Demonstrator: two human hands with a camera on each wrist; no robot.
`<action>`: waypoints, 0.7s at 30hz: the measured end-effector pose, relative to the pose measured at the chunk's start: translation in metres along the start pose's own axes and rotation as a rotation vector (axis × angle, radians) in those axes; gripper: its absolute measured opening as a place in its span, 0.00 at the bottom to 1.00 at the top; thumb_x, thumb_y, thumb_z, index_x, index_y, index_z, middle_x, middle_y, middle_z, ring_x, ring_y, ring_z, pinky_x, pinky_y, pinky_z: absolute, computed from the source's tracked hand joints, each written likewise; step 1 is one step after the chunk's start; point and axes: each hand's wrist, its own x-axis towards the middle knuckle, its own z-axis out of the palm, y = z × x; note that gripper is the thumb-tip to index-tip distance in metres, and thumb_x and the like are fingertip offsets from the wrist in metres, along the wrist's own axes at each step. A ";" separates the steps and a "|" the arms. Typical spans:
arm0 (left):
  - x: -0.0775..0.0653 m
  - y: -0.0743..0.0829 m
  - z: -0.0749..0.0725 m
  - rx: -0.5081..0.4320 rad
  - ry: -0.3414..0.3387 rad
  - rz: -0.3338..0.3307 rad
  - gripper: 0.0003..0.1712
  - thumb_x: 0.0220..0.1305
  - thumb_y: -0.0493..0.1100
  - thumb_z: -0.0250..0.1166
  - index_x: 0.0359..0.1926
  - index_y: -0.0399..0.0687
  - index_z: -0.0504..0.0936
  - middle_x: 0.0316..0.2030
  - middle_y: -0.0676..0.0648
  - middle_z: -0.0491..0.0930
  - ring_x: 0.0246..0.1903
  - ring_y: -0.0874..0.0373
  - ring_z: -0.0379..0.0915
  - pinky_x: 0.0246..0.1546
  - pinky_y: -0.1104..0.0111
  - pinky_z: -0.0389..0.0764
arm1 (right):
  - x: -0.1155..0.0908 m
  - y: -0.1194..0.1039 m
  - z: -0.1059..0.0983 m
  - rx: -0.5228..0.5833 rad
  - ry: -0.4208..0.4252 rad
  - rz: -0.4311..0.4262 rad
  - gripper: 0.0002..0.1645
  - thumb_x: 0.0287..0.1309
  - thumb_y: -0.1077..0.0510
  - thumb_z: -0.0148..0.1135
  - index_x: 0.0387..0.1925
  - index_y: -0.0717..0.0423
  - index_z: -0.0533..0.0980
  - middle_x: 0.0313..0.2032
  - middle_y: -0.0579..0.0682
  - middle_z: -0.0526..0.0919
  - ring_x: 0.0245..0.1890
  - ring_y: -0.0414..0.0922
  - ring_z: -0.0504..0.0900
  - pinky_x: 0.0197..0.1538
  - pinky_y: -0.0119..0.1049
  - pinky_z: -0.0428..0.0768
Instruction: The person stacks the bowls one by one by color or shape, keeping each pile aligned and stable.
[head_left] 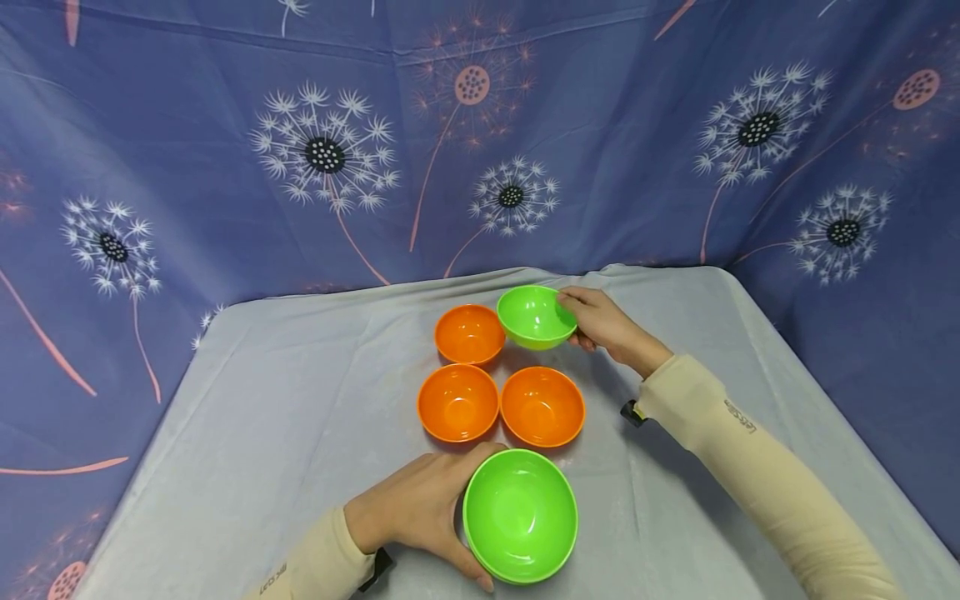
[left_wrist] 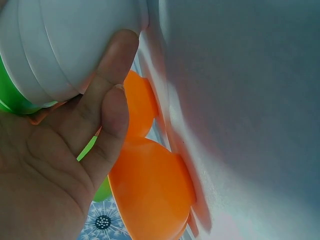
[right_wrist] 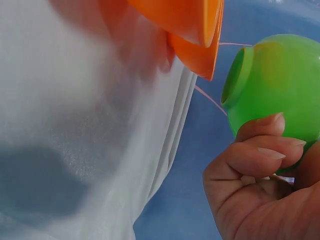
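My left hand point(head_left: 427, 504) curves round the side of a green bowl point(head_left: 521, 517) at the front, thumb near and fingers on the far side. The left wrist view shows a whitish, ringed outer wall point(left_wrist: 65, 45) under a green rim point(left_wrist: 12, 90), like nested bowls. At the back, my right hand point(head_left: 603, 321) pinches the right rim of another green bowl point(head_left: 536, 317). That one is lifted off the cloth and slightly tilted; its foot shows in the right wrist view point(right_wrist: 280, 85). Orange bowls stand between: back left point(head_left: 468, 333), middle left point(head_left: 457, 404) and middle right point(head_left: 542, 408).
A pale cloth point(head_left: 300, 433) covers the table, wrinkled along its back edge. Blue dandelion-print fabric point(head_left: 420, 167) hangs behind and at both sides. The orange bowls stand close together, right beside the front green bowl.
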 end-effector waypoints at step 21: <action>0.001 0.000 0.001 0.000 0.005 0.014 0.65 0.26 0.76 0.73 0.67 0.65 0.57 0.55 0.65 0.70 0.49 0.72 0.68 0.48 0.71 0.75 | -0.012 0.000 0.004 0.002 -0.025 -0.032 0.20 0.76 0.48 0.40 0.55 0.56 0.71 0.19 0.57 0.73 0.10 0.42 0.64 0.14 0.32 0.65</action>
